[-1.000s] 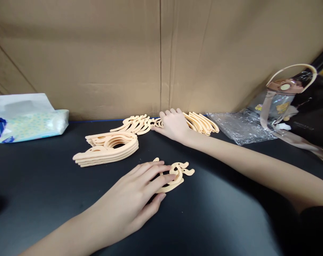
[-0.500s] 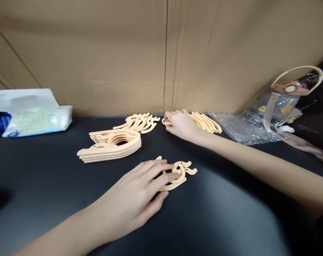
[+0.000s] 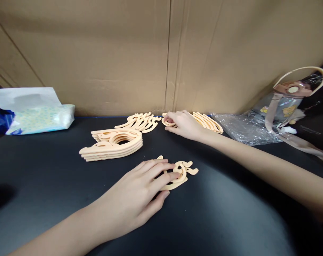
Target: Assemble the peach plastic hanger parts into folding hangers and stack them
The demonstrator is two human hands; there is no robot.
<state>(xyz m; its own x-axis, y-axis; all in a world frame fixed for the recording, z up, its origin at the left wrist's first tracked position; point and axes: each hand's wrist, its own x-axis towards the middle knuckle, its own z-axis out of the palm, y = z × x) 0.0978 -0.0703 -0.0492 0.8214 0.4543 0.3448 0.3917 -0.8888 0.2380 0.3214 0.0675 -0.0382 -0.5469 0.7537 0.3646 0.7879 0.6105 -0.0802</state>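
My left hand point(image 3: 140, 192) lies over a cream plastic folding hanger point(image 3: 181, 177) on the black table, fingers bent across it and thumb by its near edge. Two small hooked ends stick out to the right; part of it is hidden beneath my fingers. Further back, my right hand point(image 3: 182, 124) has its thumb and fingers closed round a cream curved hanger piece point(image 3: 170, 124), mostly covered by the hand. Beside that wrist lies a row of slim curved hanger arms point(image 3: 208, 122). Left of it are loose hooked pieces point(image 3: 142, 122) and a neat stack of hanger parts point(image 3: 113, 153) with round openings.
A cardboard wall point(image 3: 97, 60) rises behind the table point(image 3: 204, 220). At the left stands a tissue pack point(image 3: 44, 119). Clear plastic wrap point(image 3: 241, 128) lies at the right, near a strapped drink bottle point(image 3: 284, 103) and a black bag point(image 3: 316, 121).
The view has shifted slightly. My right hand's fingers have moved a little and more of the curved piece shows under them. My left hand stays on the folding hanger.
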